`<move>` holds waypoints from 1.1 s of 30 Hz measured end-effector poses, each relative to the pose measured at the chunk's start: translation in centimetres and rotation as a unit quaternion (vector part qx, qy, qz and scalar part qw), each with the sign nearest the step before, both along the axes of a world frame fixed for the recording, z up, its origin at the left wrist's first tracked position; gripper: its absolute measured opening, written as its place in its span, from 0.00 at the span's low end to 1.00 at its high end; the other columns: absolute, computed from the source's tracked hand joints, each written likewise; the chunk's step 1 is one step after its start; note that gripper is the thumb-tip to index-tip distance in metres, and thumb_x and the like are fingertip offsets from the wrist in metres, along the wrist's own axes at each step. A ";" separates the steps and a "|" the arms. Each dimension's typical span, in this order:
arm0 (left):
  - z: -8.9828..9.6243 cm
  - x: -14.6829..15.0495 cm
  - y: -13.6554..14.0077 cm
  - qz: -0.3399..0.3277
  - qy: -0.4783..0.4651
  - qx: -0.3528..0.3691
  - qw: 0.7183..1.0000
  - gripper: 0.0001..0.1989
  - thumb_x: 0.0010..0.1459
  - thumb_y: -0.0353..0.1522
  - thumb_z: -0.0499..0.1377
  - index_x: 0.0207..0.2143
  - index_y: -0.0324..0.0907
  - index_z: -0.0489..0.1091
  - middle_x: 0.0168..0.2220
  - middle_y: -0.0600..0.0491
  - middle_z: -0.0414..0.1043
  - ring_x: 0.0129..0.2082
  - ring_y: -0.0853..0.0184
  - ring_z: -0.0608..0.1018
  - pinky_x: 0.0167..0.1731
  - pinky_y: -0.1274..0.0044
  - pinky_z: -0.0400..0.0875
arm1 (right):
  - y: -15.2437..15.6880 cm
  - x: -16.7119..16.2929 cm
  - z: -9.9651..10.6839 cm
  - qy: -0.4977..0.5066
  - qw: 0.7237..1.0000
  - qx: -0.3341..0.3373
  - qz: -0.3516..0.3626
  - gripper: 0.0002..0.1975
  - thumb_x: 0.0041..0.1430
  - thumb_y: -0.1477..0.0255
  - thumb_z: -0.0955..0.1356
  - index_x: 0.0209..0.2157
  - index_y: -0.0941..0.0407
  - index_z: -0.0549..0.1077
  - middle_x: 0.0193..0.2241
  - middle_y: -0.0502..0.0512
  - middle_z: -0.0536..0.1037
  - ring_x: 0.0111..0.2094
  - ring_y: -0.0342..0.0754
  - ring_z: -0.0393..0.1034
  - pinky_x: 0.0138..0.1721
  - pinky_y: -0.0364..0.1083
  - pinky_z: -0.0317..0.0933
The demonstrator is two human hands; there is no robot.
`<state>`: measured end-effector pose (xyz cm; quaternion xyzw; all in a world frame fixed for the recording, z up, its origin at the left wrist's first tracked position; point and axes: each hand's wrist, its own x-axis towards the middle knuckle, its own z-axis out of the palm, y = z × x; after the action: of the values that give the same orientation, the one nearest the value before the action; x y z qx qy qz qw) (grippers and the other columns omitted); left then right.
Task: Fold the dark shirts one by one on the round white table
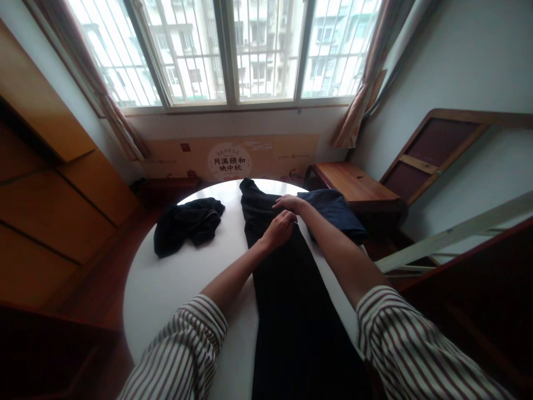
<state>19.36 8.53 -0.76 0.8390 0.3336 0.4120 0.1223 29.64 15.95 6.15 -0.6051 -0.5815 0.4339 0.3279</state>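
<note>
Long black trousers (291,289) lie lengthwise on a round white table (166,300), running from its far edge toward me. My left hand (280,229) is closed, its fingertips pinching the cloth near the right edge of the upper part. Just beyond it, my right hand (290,204) rests on the same cloth with its fingers stretched out to the left. The near end of the trousers runs out of the bottom of the view.
A crumpled black garment (189,225) lies on the table's left side. Folded dark blue cloth (333,214) sits at the right edge. Behind stand a wooden side table (353,182) and a printed board (175,158) under the window. Wooden cabinets (50,211) line the left.
</note>
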 end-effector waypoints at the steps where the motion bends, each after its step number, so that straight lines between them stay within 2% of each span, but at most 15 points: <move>1: 0.0 0.2 -0.2 -0.012 0.006 0.003 1.000 0.08 0.63 0.24 0.51 0.38 0.42 0.68 0.41 0.48 0.70 0.41 0.65 0.75 0.47 0.74 0.71 | 0.3 0.0 0.0 -0.021 1.000 0.005 -0.008 0.13 0.55 0.67 0.74 0.32 0.63 0.75 0.23 0.55 0.77 0.31 0.47 0.72 0.35 0.45 0.67; 6: 0.8 1.6 -2.1 -0.102 0.095 -0.008 0.990 0.11 0.62 0.22 0.51 0.40 0.40 0.70 0.45 0.46 0.71 0.45 0.64 0.76 0.50 0.74 0.71 | 0.3 1.1 -1.0 -0.139 0.989 0.028 -0.045 0.13 0.57 0.71 0.72 0.38 0.68 0.76 0.32 0.63 0.80 0.37 0.52 0.75 0.40 0.47 0.67; 10: 3.2 2.5 -4.9 -0.176 0.222 -0.036 0.958 0.10 0.62 0.24 0.52 0.40 0.37 0.72 0.41 0.45 0.76 0.40 0.62 0.78 0.43 0.72 0.75 | -1.0 1.6 -1.2 -0.245 0.966 0.064 -0.053 0.16 0.57 0.75 0.70 0.47 0.67 0.74 0.44 0.70 0.78 0.49 0.58 0.72 0.49 0.49 0.64; 12: 4.8 2.3 -6.8 -0.190 0.285 -0.063 0.937 0.10 0.63 0.26 0.51 0.39 0.37 0.73 0.39 0.45 0.77 0.36 0.62 0.78 0.39 0.72 0.75 | -2.7 1.6 -0.9 -0.283 0.954 0.087 -0.047 0.21 0.57 0.75 0.71 0.51 0.66 0.71 0.49 0.71 0.75 0.53 0.60 0.69 0.53 0.51 0.61; 15: 6.6 0.7 -9.5 -0.191 0.327 -0.096 0.920 0.11 0.63 0.27 0.52 0.35 0.40 0.74 0.34 0.47 0.77 0.32 0.63 0.78 0.36 0.73 0.73 | -7.1 2.2 -0.8 -0.342 0.930 0.137 0.013 0.18 0.59 0.70 0.70 0.50 0.64 0.72 0.49 0.70 0.75 0.53 0.59 0.69 0.54 0.50 0.59; 17: 7.0 -1.5 -10.5 -0.159 0.334 -0.123 0.921 0.10 0.63 0.29 0.54 0.32 0.41 0.75 0.30 0.49 0.76 0.29 0.64 0.77 0.33 0.74 0.72 | -11.2 3.3 -1.5 -0.409 0.891 0.189 0.061 0.16 0.62 0.66 0.68 0.46 0.63 0.73 0.46 0.69 0.76 0.50 0.58 0.70 0.52 0.49 0.60; 18: 7.0 -2.7 -10.6 -0.121 0.321 -0.153 0.927 0.09 0.62 0.30 0.56 0.31 0.40 0.75 0.29 0.50 0.76 0.29 0.65 0.77 0.33 0.75 0.72 | -13.3 4.0 -2.0 -0.436 0.873 0.207 0.065 0.16 0.63 0.65 0.67 0.45 0.64 0.73 0.45 0.70 0.76 0.49 0.58 0.71 0.51 0.49 0.60; 19: 7.0 -4.1 -10.5 -0.066 0.294 -0.193 0.934 0.08 0.61 0.32 0.58 0.30 0.40 0.75 0.30 0.50 0.76 0.30 0.65 0.77 0.33 0.76 0.71 | -15.4 4.7 -2.6 -0.448 0.868 0.205 0.060 0.16 0.63 0.64 0.66 0.44 0.63 0.73 0.43 0.69 0.77 0.46 0.58 0.72 0.48 0.49 0.61; 21: 6.6 -6.6 -9.8 0.056 0.218 -0.265 0.937 0.08 0.60 0.36 0.62 0.34 0.39 0.76 0.34 0.50 0.76 0.35 0.63 0.78 0.37 0.76 0.73 | -19.1 6.0 -4.0 -0.425 0.891 0.151 0.053 0.17 0.64 0.60 0.66 0.40 0.61 0.74 0.36 0.64 0.79 0.39 0.56 0.74 0.39 0.46 0.62; 23: 6.3 -8.6 -8.9 0.140 0.155 -0.293 0.933 0.13 0.62 0.38 0.62 0.44 0.38 0.74 0.44 0.48 0.74 0.42 0.61 0.77 0.42 0.71 0.74 | -21.7 6.9 -5.2 -0.380 0.918 0.092 0.062 0.20 0.62 0.54 0.66 0.36 0.59 0.74 0.30 0.59 0.78 0.33 0.53 0.74 0.31 0.45 0.59; 26: 5.9 -9.9 -8.1 0.184 0.116 -0.287 0.933 0.18 0.65 0.39 0.59 0.54 0.39 0.68 0.53 0.47 0.69 0.48 0.58 0.75 0.46 0.63 0.74 | -23.7 7.1 -6.2 -0.356 0.929 0.078 0.068 0.22 0.61 0.52 0.66 0.31 0.58 0.74 0.27 0.57 0.78 0.29 0.51 0.73 0.28 0.44 0.56; 30: 5.3 -9.6 -8.3 0.214 0.068 -0.280 0.933 0.19 0.64 0.40 0.59 0.52 0.37 0.69 0.52 0.48 0.70 0.48 0.55 0.75 0.46 0.64 0.74 | -24.4 6.3 -6.3 -0.335 0.931 0.101 0.106 0.18 0.67 0.62 0.63 0.28 0.57 0.74 0.29 0.58 0.79 0.31 0.49 0.73 0.32 0.44 0.56; 33: 5.0 -9.2 -8.7 0.223 0.042 -0.271 0.936 0.19 0.64 0.40 0.59 0.52 0.37 0.70 0.51 0.49 0.70 0.48 0.54 0.75 0.46 0.63 0.74 | -24.8 6.0 -6.3 -0.341 0.930 0.094 0.094 0.16 0.68 0.64 0.62 0.32 0.58 0.75 0.31 0.59 0.80 0.34 0.49 0.74 0.33 0.44 0.56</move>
<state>10.14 -0.22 4.20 0.6948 0.6156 0.2873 0.2359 35.67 -8.86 -0.16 -0.6258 -0.7505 0.1731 0.1230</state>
